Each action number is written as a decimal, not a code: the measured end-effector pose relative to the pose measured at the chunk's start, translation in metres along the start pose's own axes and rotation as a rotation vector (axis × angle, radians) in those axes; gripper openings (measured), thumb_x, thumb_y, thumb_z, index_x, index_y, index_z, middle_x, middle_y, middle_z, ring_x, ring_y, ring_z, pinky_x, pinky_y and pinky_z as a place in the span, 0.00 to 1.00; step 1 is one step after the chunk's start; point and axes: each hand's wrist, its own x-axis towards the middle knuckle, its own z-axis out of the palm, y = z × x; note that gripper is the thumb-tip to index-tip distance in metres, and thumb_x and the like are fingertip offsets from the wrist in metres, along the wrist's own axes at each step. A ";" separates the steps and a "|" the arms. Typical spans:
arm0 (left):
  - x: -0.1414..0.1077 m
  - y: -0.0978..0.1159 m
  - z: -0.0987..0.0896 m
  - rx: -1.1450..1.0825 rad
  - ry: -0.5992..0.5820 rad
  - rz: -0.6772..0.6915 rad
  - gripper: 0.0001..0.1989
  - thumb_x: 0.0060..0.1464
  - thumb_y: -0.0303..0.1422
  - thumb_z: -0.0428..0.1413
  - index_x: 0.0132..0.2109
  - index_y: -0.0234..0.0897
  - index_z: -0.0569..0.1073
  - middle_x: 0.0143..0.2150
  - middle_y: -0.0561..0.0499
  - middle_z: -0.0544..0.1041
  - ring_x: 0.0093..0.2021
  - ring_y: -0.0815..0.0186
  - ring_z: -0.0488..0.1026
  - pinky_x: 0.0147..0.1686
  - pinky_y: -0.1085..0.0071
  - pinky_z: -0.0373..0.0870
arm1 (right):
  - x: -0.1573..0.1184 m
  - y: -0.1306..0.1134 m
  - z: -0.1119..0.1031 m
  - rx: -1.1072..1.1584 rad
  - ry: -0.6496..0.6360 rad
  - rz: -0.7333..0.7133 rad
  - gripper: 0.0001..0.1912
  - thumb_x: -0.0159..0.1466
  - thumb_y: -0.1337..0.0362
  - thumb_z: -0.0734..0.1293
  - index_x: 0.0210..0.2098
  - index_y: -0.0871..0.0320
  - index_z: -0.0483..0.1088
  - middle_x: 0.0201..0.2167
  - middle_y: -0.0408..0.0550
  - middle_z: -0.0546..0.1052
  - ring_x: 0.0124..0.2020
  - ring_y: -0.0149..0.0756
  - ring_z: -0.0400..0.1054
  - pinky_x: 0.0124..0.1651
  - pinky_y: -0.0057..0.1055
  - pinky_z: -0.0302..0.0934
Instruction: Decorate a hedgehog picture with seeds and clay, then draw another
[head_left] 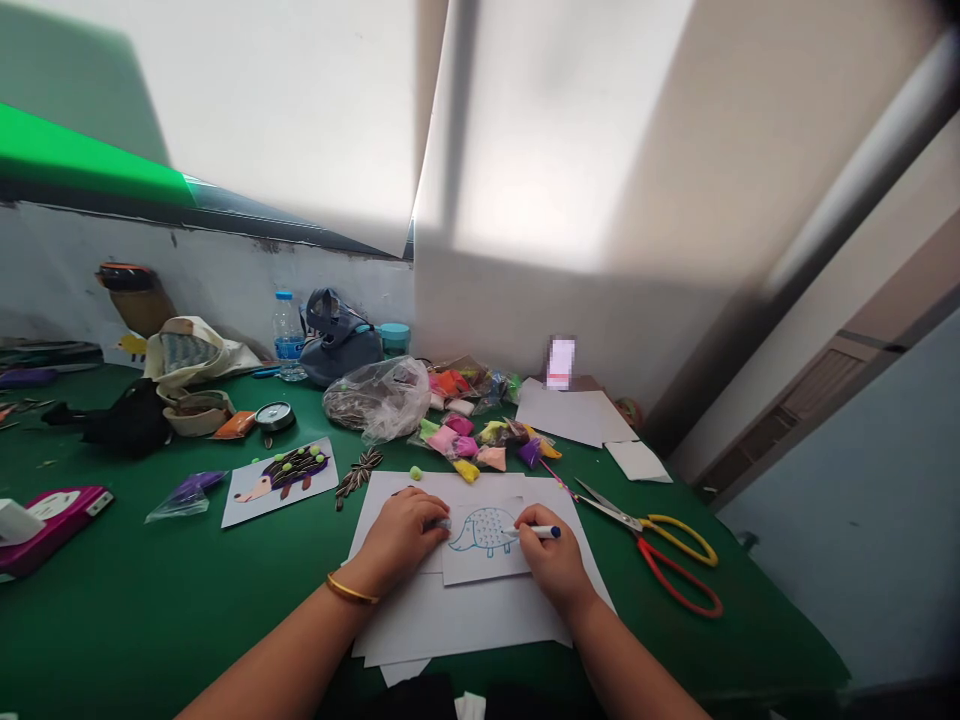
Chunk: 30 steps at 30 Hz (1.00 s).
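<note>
Hands over the sheet. Left hand (401,535), gold bangle (352,590) on wrist, sits curled on the left edge of the drawing card (484,555), fingertips (437,525) bearing down; can't tell if they pinch something small and grey. Right hand (551,560) pinches a white marker (538,532) with a blue end, tip at the right side of the blue hedgehog outline (480,532).

Card lies on a loose stack of white paper (450,625), on a green table cover (150,620). Looks light and thin, slightly stiff, likely to slide on the paper. Take it by the free lower edge, clear of the ink. Long axis runs roughly left-right, slightly skewed; hedgehog snout points left. Marker is light, best held at the barrel; it lies roughly level, tip left.

Right of the paper: open scissors (639,527), red and yellow handles. Left: finished hedgehog collage card (281,482), dark seed-like pieces (358,475) just beside it. Farther: heap of small clay packets (457,440), clear bag of seeds (379,400), water bottle (286,340) by the wall.
</note>
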 end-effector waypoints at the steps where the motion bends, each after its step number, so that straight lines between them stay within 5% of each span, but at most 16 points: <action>1: 0.000 0.000 0.000 0.001 -0.002 -0.001 0.06 0.53 0.33 0.63 0.40 0.44 0.81 0.45 0.52 0.82 0.48 0.59 0.74 0.52 0.63 0.66 | 0.000 0.000 0.000 -0.004 -0.007 0.000 0.08 0.60 0.63 0.59 0.28 0.55 0.68 0.27 0.44 0.73 0.32 0.39 0.67 0.35 0.31 0.58; 24: 0.000 0.002 -0.001 0.001 -0.012 -0.002 0.06 0.53 0.33 0.62 0.40 0.44 0.81 0.45 0.52 0.82 0.48 0.59 0.74 0.52 0.63 0.65 | -0.002 -0.006 -0.001 0.008 -0.019 0.015 0.07 0.58 0.64 0.59 0.25 0.55 0.67 0.26 0.44 0.72 0.31 0.39 0.68 0.34 0.31 0.58; 30: -0.001 0.001 -0.002 0.001 -0.011 -0.007 0.06 0.53 0.33 0.62 0.40 0.43 0.81 0.46 0.52 0.82 0.49 0.58 0.73 0.52 0.62 0.66 | -0.001 0.003 -0.001 0.048 0.062 -0.017 0.07 0.57 0.64 0.59 0.24 0.55 0.66 0.24 0.43 0.71 0.30 0.38 0.66 0.33 0.30 0.58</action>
